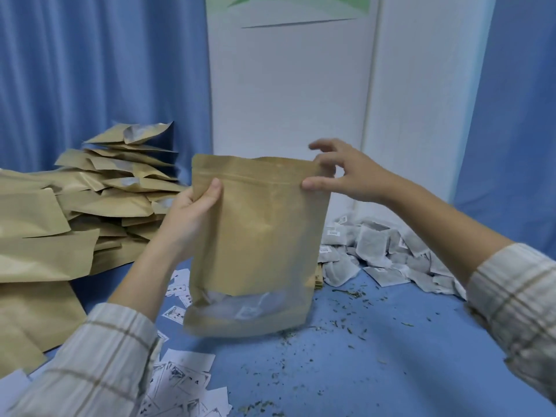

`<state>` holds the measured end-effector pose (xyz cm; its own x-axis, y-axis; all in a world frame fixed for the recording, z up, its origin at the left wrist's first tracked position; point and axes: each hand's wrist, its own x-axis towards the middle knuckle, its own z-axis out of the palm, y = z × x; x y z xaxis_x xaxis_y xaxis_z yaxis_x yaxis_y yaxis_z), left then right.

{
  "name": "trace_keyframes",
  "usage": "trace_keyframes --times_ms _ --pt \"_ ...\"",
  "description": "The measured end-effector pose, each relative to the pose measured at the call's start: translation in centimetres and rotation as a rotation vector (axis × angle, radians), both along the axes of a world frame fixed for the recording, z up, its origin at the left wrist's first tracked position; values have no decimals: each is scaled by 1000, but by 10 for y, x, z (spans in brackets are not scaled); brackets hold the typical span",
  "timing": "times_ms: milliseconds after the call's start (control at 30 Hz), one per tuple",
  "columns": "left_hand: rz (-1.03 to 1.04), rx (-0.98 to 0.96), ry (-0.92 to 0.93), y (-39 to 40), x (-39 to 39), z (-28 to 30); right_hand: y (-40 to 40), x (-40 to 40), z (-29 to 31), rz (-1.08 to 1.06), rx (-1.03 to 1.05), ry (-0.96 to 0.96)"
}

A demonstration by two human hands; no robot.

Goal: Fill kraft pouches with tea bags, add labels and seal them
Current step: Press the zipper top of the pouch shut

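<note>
I hold a kraft pouch (255, 236) upright above the blue table. Tea bags show through the clear window near its bottom. My left hand (189, 215) grips the pouch's upper left edge, thumb on the front just below the zip line. My right hand (340, 173) pinches the top right corner between thumb and fingers, with the other fingers spread. The pouch's bottom hangs just above the table and looks blurred.
A tall heap of kraft pouches (90, 206) fills the left side. Loose tea bags (379, 251) lie piled at the right. White paper labels (180, 377) are scattered at the front. Tea crumbs dot the blue table (376, 356). Behind stand a white panel and blue curtains.
</note>
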<state>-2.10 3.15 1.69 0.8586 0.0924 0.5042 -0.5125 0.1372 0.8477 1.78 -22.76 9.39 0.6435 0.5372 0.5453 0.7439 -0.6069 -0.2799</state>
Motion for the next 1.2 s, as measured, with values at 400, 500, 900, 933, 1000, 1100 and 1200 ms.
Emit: trace_keyframes --times_ms 400,500,900,933,1000,1100,1200 --pt "379 -54 14 -7 32 -4 -4 37 -18 18 394 58" --pt "418 -67 11 -12 36 -2 -5 44 -15 10 383 104" --pt "484 15 -102 -52 30 0 98 24 -19 -542 -88 -871" --pt "512 13 -102 -51 29 0 98 23 -22 -601 -4 -934" --pt "544 27 -92 -50 27 0 98 27 -24 -611 96 -918" --pt "617 76 -95 -53 26 -1 103 29 -27 -620 49 -971" --pt "698 141 -150 -60 29 -4 114 24 -30 -634 37 -935"
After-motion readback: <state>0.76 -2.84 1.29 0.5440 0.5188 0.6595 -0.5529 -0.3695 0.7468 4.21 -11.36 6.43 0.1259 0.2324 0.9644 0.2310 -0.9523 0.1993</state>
